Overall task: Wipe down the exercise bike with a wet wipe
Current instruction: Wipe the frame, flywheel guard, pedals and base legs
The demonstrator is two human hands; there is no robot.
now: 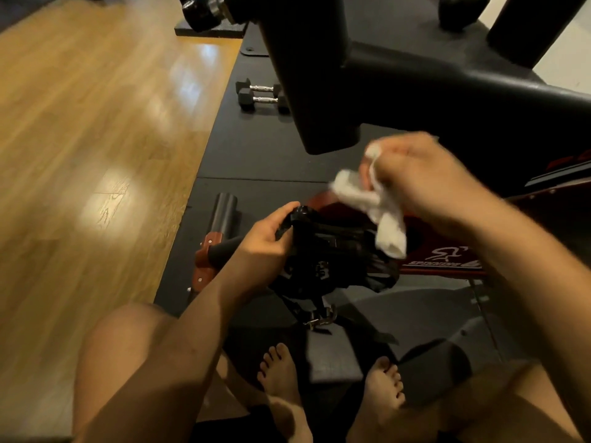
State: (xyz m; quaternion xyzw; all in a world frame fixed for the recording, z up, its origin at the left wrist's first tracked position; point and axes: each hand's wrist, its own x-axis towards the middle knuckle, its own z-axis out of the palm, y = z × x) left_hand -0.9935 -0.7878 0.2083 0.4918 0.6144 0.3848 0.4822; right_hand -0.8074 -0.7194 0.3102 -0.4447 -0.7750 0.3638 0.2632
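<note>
The exercise bike's black frame (399, 81) fills the upper right, with a red lower panel (447, 260) behind the pedal. Its black pedal with toe cage and straps (332, 251) sits at the centre. My left hand (265, 238) grips the pedal's left end. A crumpled white wet wipe (380, 215) hangs from my right hand (428, 180), which grips it just above and to the right of the pedal. The wipe's lower end hangs close over the pedal's right side; the hand is blurred.
Two black hex dumbbells (260, 95) lie on the dark rubber mat (256, 155) behind the pedal. The bike's front stabiliser bar (222, 219) with red caps lies at the left. Wooden floor (96, 139) spreads to the left. My bare knees and feet (281, 378) are below.
</note>
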